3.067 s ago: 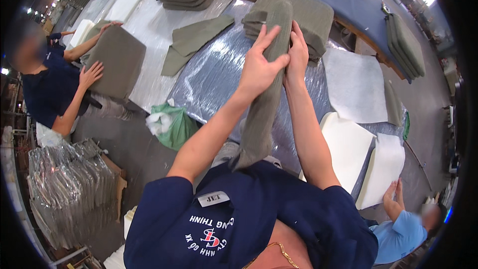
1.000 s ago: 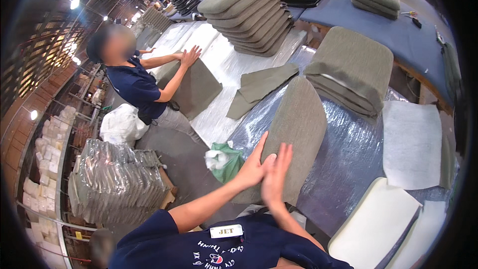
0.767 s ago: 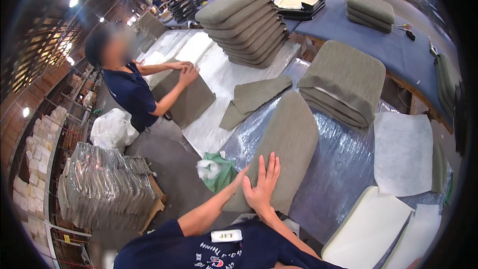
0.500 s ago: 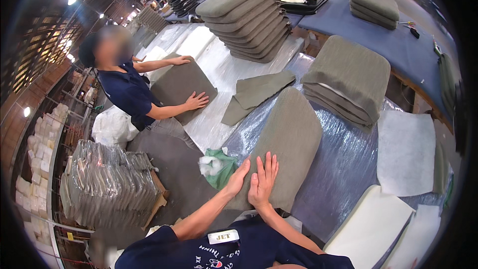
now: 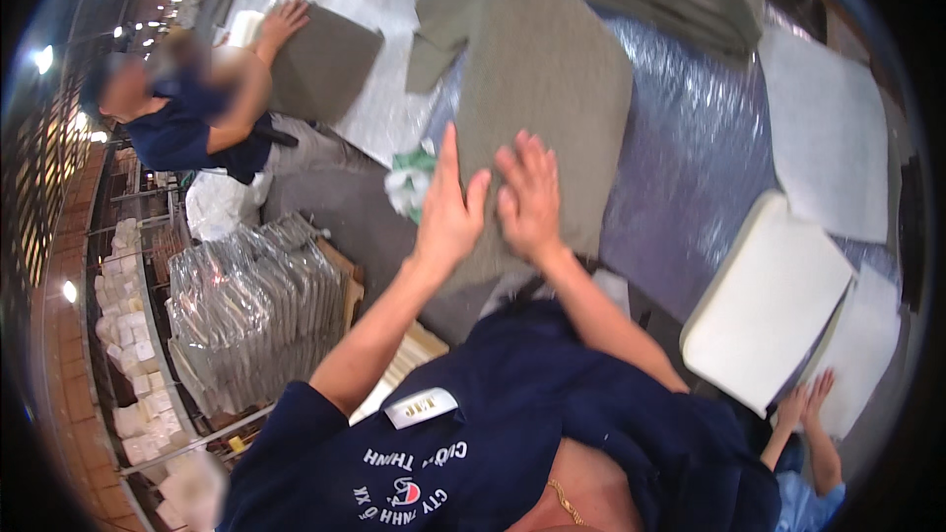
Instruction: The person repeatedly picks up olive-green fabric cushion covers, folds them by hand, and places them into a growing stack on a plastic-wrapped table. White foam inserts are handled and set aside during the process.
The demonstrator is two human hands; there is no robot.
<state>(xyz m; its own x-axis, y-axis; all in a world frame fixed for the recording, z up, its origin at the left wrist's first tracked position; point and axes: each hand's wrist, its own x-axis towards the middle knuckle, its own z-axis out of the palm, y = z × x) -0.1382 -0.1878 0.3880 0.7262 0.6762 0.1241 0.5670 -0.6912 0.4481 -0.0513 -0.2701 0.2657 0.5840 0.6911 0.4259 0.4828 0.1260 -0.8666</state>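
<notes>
Cushion [image 5: 552, 89] in finely textured grey-green cloth, long and rounded at its corners, lies right in front of us on the table [image 5: 690, 187] wrapped in glossy clear film, its near end toward our body. Our left hand [image 5: 451, 209] stands along its left side, fingers straight and thumb apart; our right hand [image 5: 530, 199] spreads over its face, fingers extended, gripping nothing; how hard it presses we cannot tell. To our right lie a smooth cream foam pad [image 5: 769, 300] and a thin white sheet [image 5: 828, 128]. Our navy shirt [image 5: 631, 404] bears a white printed tag [image 5: 422, 408], pale lettering and a small red-and-white emblem. Beyond our left hand, a green bag [image 5: 418, 162] shows white filling [image 5: 402, 187]; clear plastic covers stacked grey panels [image 5: 256, 310].
</notes>
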